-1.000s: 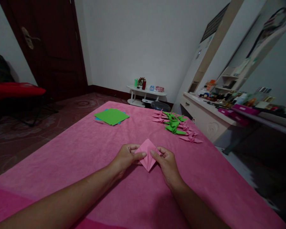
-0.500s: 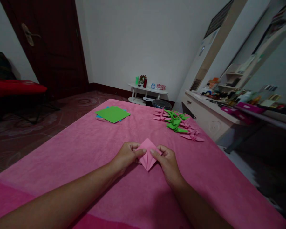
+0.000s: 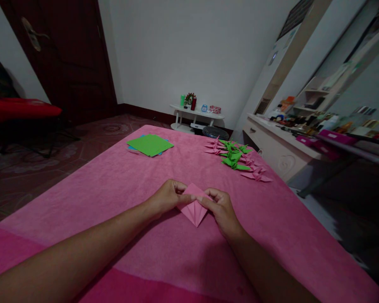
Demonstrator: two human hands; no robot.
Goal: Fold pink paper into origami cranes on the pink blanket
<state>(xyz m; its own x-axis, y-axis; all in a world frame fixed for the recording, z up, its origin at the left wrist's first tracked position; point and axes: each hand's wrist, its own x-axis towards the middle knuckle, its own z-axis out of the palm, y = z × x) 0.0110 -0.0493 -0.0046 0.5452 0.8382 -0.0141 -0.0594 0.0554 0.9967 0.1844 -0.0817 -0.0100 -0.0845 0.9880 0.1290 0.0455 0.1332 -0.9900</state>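
Observation:
A pink origami paper, folded to a diamond with creases running to its near corner, lies between my hands over the pink cloth. My left hand grips its left side, thumb on top and fingers partly hidden behind. On the right side, my right hand holds it the same way. Both thumb tips nearly meet at the paper's middle. Beyond, to the right, rests a group of folded pink cranes and green cranes. A stack of square green paper, with blue sheets showing beneath, lies at the far left.
The pink cloth covers the surface under my hands. A dressing table crowded with bottles stands along the right. At the wall is a small white table with a cup and flowers. A red chair stands at left.
My thumbs have slid inward and closer together over the paper's middle. Both hands sit slightly higher on the paper. The camera view has tipped a little downward.

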